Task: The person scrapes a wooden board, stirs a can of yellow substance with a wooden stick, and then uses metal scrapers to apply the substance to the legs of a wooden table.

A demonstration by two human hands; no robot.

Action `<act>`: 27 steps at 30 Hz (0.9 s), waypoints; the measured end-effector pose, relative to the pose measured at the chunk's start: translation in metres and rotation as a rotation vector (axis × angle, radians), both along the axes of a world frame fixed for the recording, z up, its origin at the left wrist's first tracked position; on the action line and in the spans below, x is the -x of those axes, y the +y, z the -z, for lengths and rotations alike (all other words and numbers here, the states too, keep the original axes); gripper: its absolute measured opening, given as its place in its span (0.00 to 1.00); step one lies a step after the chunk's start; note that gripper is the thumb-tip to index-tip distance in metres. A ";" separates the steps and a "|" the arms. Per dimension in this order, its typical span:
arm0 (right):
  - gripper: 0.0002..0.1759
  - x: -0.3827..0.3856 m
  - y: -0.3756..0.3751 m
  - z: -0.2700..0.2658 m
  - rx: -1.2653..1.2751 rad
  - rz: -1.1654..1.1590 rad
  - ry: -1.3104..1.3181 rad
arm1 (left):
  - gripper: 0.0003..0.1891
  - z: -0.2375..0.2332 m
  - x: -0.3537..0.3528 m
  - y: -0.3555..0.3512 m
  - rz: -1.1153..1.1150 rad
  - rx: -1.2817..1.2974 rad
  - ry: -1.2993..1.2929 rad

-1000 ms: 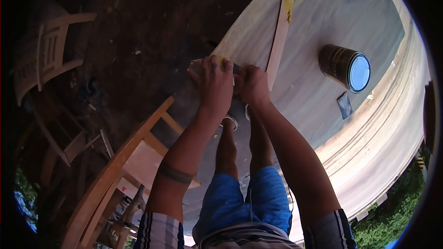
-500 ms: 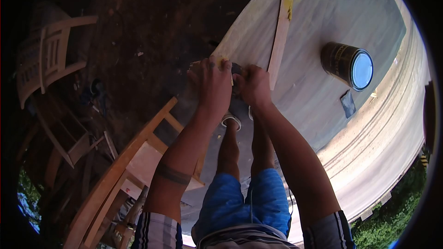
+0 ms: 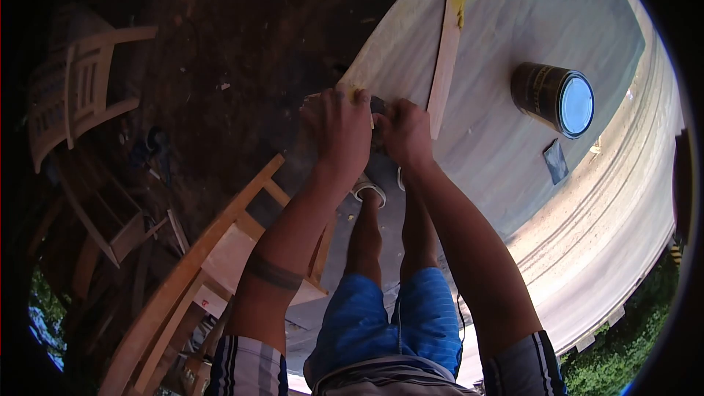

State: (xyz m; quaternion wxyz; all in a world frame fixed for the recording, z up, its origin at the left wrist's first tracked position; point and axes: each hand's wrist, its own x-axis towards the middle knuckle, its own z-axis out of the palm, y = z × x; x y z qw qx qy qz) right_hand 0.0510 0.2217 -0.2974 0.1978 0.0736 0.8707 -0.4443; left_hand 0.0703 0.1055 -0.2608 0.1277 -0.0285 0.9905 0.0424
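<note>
My left hand is closed, palm down, over something mostly hidden; a light edge and a smear of yellow paste show by its fingers. Close beside it, my right hand is curled shut against a dark piece that shows between the two hands; its kind is hidden. Just past my right hand lies a long thin wooden strip, its far end coated with yellow paste. Both hands are over the near corner of a pale, streaked board surface.
On the board lie a dark tin can with a bluish-white end and a small grey-blue piece. A wooden chair frame stands near my left arm. Another wooden chair is farther left, beside a wooden drawer-like piece.
Both hands have shifted very slightly to the right and keep their grip. The strip, can and chairs look unmoved apart from a slight shift of the view.
</note>
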 end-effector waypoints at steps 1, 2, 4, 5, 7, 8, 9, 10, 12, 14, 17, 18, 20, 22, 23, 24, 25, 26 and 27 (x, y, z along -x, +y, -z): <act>0.16 0.000 0.001 0.000 -0.004 -0.004 0.006 | 0.18 0.000 0.009 -0.001 -0.023 -0.019 -0.032; 0.16 0.000 0.001 -0.001 0.003 -0.001 -0.002 | 0.19 -0.003 0.015 -0.002 -0.046 -0.036 -0.062; 0.16 -0.003 0.001 0.000 0.022 0.010 -0.021 | 0.23 -0.020 0.004 -0.017 -0.098 -0.252 -0.079; 0.16 -0.006 0.002 0.001 0.054 0.032 -0.029 | 0.25 -0.030 -0.004 -0.024 -0.121 -0.360 -0.089; 0.17 -0.006 0.003 0.003 0.118 0.089 -0.032 | 0.31 -0.039 -0.024 -0.037 -0.115 -0.336 -0.070; 0.17 -0.007 0.004 0.002 0.100 0.113 -0.010 | 0.35 -0.040 -0.036 -0.040 -0.114 -0.326 -0.068; 0.17 -0.004 0.006 -0.005 0.078 0.133 0.011 | 0.34 -0.040 -0.045 -0.041 -0.064 -0.292 -0.080; 0.18 0.001 0.008 -0.009 0.055 0.152 0.039 | 0.34 -0.038 -0.051 -0.041 -0.015 -0.259 -0.084; 0.18 0.005 0.010 -0.003 -0.001 0.132 0.065 | 0.33 -0.031 -0.057 -0.037 0.063 -0.222 -0.041; 0.17 0.009 0.010 0.005 -0.040 0.108 0.057 | 0.32 -0.022 -0.060 -0.024 0.131 -0.206 0.061; 0.16 0.011 0.008 0.002 -0.059 0.088 -0.024 | 0.22 -0.008 -0.060 -0.014 0.142 -0.144 0.048; 0.16 0.014 0.007 0.001 -0.056 0.100 -0.051 | 0.20 -0.004 -0.058 -0.010 0.145 -0.125 0.052; 0.15 0.017 0.006 0.000 -0.070 0.098 -0.062 | 0.17 0.002 -0.058 -0.004 0.122 -0.063 0.035; 0.15 0.018 0.005 -0.004 -0.102 0.086 -0.037 | 0.17 0.004 -0.048 0.002 0.105 -0.040 0.023; 0.15 0.018 0.005 -0.005 -0.104 0.080 -0.038 | 0.17 0.005 -0.036 0.004 0.097 -0.052 0.018; 0.15 0.019 0.006 -0.006 -0.108 0.073 -0.041 | 0.17 0.004 -0.031 0.007 0.088 -0.065 0.011; 0.15 0.019 0.006 -0.007 -0.109 0.061 -0.039 | 0.18 0.005 -0.037 0.007 0.077 -0.074 -0.012; 0.15 0.019 0.005 -0.009 -0.114 0.068 -0.046 | 0.18 0.006 -0.044 0.006 0.063 -0.079 -0.027; 0.15 0.018 0.004 -0.010 -0.118 0.077 -0.053 | 0.18 0.003 -0.048 0.006 0.050 -0.083 -0.043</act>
